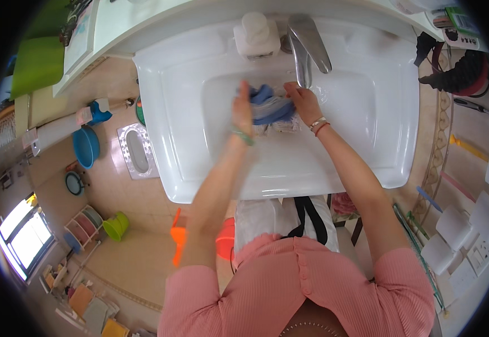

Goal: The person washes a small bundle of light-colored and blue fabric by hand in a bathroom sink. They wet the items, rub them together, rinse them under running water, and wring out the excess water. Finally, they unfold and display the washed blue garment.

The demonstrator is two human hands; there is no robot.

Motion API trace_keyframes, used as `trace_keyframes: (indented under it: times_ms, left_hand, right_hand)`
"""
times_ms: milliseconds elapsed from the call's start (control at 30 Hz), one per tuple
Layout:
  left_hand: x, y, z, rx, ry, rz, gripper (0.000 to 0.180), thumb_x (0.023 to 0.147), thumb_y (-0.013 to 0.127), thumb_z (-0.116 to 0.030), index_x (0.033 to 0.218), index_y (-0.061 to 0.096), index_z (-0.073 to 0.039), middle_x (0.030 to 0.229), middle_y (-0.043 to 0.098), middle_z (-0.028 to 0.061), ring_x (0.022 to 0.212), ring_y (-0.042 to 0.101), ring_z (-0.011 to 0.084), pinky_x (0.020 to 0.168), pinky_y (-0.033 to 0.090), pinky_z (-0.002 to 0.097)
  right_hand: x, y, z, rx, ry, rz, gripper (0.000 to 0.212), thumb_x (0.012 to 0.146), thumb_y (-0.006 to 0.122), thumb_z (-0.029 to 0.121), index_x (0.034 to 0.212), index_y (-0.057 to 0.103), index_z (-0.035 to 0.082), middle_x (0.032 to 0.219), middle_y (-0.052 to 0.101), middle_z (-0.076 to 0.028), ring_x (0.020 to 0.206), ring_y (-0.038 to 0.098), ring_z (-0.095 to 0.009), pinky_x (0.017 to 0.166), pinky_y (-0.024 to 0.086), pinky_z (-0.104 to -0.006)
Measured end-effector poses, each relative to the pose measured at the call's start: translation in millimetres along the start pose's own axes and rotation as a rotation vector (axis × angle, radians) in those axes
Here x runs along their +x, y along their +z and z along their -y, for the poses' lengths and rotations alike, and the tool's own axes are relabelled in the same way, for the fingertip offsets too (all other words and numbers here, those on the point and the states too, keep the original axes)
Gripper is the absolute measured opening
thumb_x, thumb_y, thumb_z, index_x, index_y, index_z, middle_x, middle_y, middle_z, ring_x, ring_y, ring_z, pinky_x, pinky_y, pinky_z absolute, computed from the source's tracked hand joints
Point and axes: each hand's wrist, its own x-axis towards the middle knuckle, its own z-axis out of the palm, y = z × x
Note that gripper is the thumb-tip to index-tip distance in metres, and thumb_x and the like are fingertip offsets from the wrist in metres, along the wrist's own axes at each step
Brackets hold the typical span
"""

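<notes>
A wet-looking blue and pale striped cloth [270, 108] is bunched between my two hands over the bowl of the white sink [199, 157]. My left hand [243, 109], slightly blurred, grips the cloth's left end, with a bit of blue showing past the fingertips. Just under the spout, my right hand [305, 104] is closed on the other end, fingers pinched together. The grey metal faucet [306, 48] rises behind that hand. Splashed water shows in the basin beside it. Part of the cloth's lower edge hangs toward the basin floor.
A white pump bottle [256, 36] stands on the sink's back rim, left of the faucet. At right are a black-bristled brush [460, 73] and wall switches [483, 253]. Blue basins [86, 147], a squat toilet [138, 150] and a green bucket [115, 226] lie to the left.
</notes>
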Motion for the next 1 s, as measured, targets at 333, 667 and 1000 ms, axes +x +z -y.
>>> trace_keyframes:
  times_ms: [333,667,1000]
  left_hand:
    - [-14,-59,-49,0.497,0.108,0.08,0.018,0.081,0.059,-0.018,0.091,0.061,-0.003,0.079,0.058,0.003,0.074,0.053,0.0103,0.069,0.042,0.0241]
    - [-40,6,-10,0.284,-0.153,0.638,0.022,0.085,0.061,-0.016,0.101,0.06,-0.001,0.095,0.062,0.0072,0.079,0.062,0.0157,0.07,0.049,0.0262]
    - [-20,-11,-20,0.063,-0.204,0.278,0.024,0.089,0.062,-0.03,0.092,0.063,-0.006,0.073,0.057,0.0014,0.053,0.051,0.0104,0.05,0.041,0.0236]
  right_hand:
    - [-40,-62,-3,0.84,0.38,0.162,0.019,0.089,0.062,0.024,0.094,0.064,0.006,0.092,0.064,-0.001,0.082,0.06,-0.012,0.071,0.048,-0.0285]
    - [-36,-81,13,1.039,0.414,0.233,0.038,0.09,0.061,0.022,0.121,0.055,0.002,0.11,0.061,-0.003,0.106,0.055,-0.015,0.091,0.043,-0.0294]
    - [-47,-113,22,0.29,0.306,0.297,0.051,0.084,0.068,0.025,0.124,0.05,0.0,0.108,0.06,-0.004,0.095,0.053,-0.01,0.081,0.044,-0.0238]
